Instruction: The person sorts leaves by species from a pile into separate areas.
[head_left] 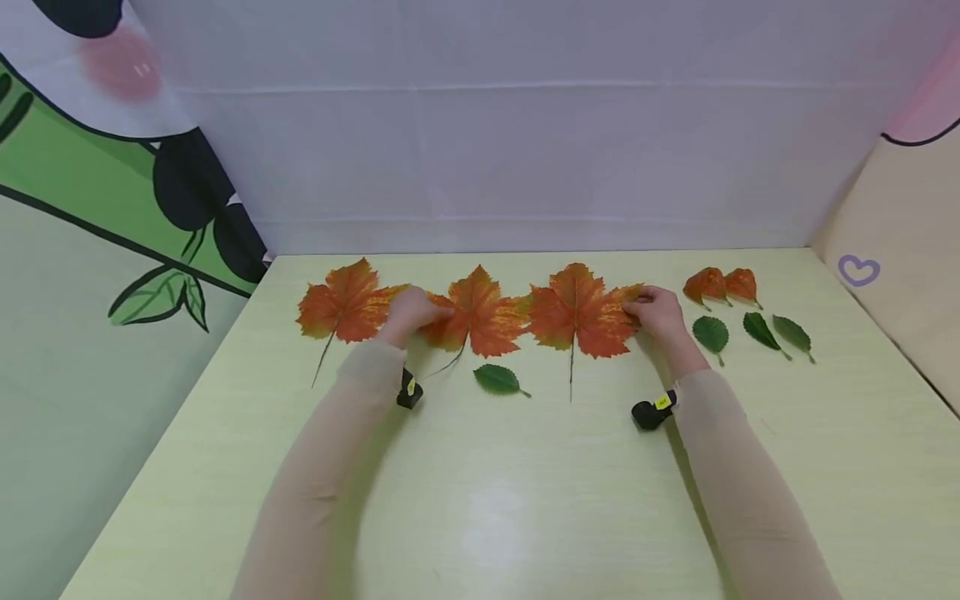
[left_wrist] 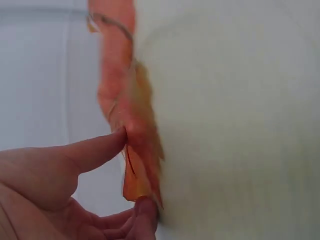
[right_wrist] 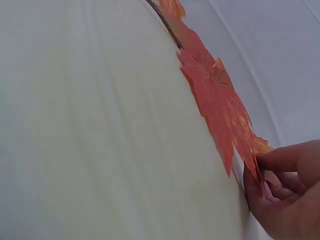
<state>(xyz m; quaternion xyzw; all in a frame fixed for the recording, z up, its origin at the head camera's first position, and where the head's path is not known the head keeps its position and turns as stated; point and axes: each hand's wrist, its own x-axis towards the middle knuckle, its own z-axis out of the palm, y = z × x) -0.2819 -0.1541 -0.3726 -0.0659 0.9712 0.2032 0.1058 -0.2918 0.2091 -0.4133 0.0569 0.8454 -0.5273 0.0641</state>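
Three orange-red maple leaves lie in a row along the back of the table. My left hand (head_left: 414, 313) pinches the left edge of the middle maple leaf (head_left: 480, 312); in the left wrist view the thumb (left_wrist: 102, 150) presses one face, with fingertips at its lower edge. The left maple leaf (head_left: 341, 304) lies beside that hand, partly covered by it. On the right maple leaf (head_left: 576, 310), my right hand (head_left: 660, 315) pinches the right lobe between thumb and finger, as the right wrist view also shows. The middle and right leaves meet at their edges.
A green leaf (head_left: 497, 379) lies below the middle maple leaf. At the back right are small orange leaf-like pieces (head_left: 705, 286) and several green leaves (head_left: 710, 334). A pale cloth wall (head_left: 487, 167) rises behind the table's back edge.
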